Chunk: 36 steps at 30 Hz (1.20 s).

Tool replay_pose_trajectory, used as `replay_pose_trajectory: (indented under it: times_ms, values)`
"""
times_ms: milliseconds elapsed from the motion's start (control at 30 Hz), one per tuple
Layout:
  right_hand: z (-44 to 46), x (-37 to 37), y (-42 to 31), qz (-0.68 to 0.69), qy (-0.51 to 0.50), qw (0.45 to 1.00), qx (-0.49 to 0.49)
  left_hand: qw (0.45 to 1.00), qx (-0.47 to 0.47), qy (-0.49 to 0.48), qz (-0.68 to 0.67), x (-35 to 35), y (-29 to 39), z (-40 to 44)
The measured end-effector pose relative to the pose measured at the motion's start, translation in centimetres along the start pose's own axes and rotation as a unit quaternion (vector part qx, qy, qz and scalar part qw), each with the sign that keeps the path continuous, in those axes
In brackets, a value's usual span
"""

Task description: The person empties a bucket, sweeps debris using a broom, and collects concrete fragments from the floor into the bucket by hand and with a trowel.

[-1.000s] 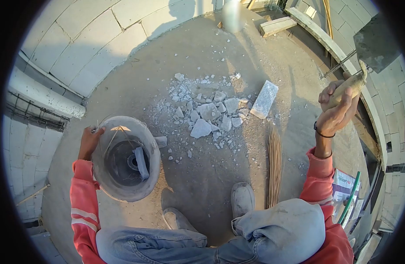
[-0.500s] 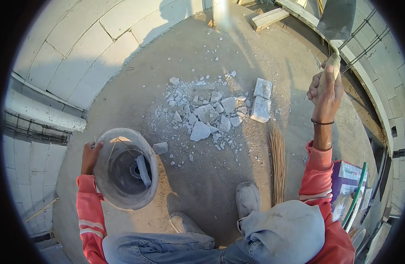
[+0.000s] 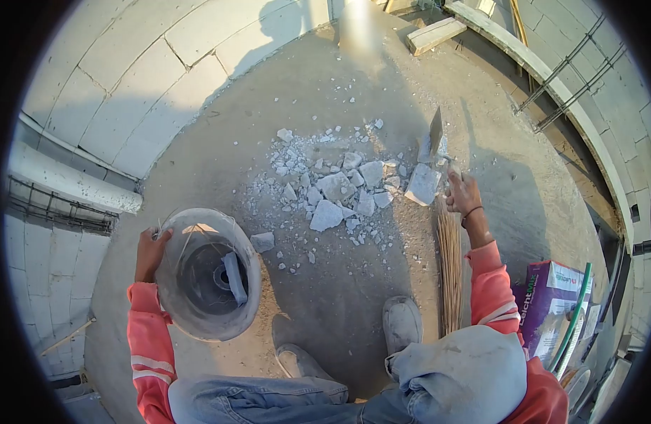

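Lowered, the trowel [image 3: 435, 132] extends beyond the right hand's [image 3: 464, 192] grip, at the block [image 3: 423, 184].

Pale block walls [image 3: 134, 78] stand at ten and two o'clock, curving in this view round a dusty grey floor [image 3: 297, 81]. Sunlight warms the wall at eleven, where a dark shadow [image 3: 281, 32] falls. A white pipe [image 3: 78, 182] lies at nine, rods [image 3: 570, 78] jut at two, and a plank [image 3: 435, 35] rests at one

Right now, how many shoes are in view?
2. The left shoe is on the bucket side; the right shoe is farther forward, near the broom. The jeans might hide others.
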State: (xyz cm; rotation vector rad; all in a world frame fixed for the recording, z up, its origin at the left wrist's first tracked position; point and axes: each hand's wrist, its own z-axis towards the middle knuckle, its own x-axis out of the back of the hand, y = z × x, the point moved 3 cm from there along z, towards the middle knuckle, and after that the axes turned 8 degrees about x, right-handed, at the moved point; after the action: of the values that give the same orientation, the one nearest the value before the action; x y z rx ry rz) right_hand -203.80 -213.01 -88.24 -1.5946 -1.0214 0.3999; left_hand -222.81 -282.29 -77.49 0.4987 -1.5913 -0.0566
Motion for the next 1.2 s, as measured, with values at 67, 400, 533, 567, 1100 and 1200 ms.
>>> replay_pose_trajectory:
  times_ms: [67,400,533,567,1100,1200]
  values:
    - [-1.3,1.0,-2.8,0.003,-0.01,0.996,0.083,0.999,0.025,-0.026,0.008,0.3,0.0,-0.8]
    - [-7.8,-5.1,0.2,0.039,-0.031,0.988,0.146,1.0,-0.013,0.004,0.005,1.0,4.6,-2.9]
    - [-9.9,-7.8,5.1,0.257,-0.139,0.95,-0.112,0.999,-0.027,-0.034,-0.009,0.9,5.7,-3.0]
    - [-10.5,-8.3,5.6,0.446,-0.163,0.846,-0.244,0.999,-0.023,-0.033,-0.006,1.0,5.7,-3.2]
    - [-5.4,-9.9,-2.1,-0.422,-0.02,0.87,0.255,0.984,-0.041,-0.083,-0.15,0.3,10.7,-5.8]
    - [-0.1,-13.7,-1.3,-0.528,-0.001,0.817,0.231,0.995,-0.023,-0.036,-0.09,0.3,10.5,-5.4]
